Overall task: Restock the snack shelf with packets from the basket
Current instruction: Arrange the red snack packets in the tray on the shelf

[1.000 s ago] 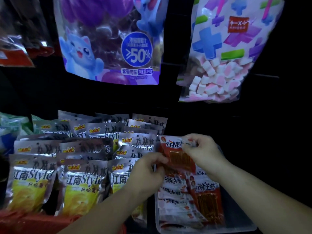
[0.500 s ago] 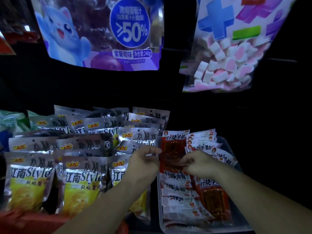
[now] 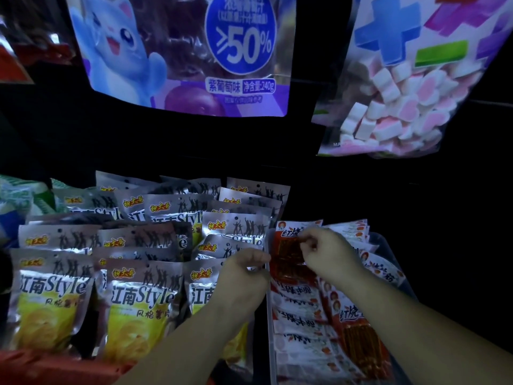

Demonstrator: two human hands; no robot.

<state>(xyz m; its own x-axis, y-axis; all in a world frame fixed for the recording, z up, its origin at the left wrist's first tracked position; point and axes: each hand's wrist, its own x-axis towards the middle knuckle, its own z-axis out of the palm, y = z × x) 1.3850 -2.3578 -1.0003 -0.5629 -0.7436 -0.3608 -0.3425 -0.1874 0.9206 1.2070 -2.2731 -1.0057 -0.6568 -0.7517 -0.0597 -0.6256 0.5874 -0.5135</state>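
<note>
A clear plastic tray point(image 3: 388, 243) on the dark shelf holds rows of red-and-white snack packets point(image 3: 299, 309). One red packet point(image 3: 287, 252) stands upright at the back of the left row. My right hand point(image 3: 327, 252) pinches its upper edge with curled fingers. My left hand point(image 3: 244, 269) is at the tray's left wall, fingers curled against the packet's left side; its fingertips are hidden, so the grip is unclear. The basket is not in view.
Several silver-and-yellow chip bags point(image 3: 138, 295) stand in rows left of the tray. A purple grape candy bag point(image 3: 183, 54) and a marshmallow bag point(image 3: 402, 87) hang above. A red object point(image 3: 41, 365) lies at the bottom left. Green packets point(image 3: 25, 201) sit far left.
My right hand dropped to the row, then rose again to the upright red packet's top edge. My left hand stayed at the tray's left side. The camera moved closer.
</note>
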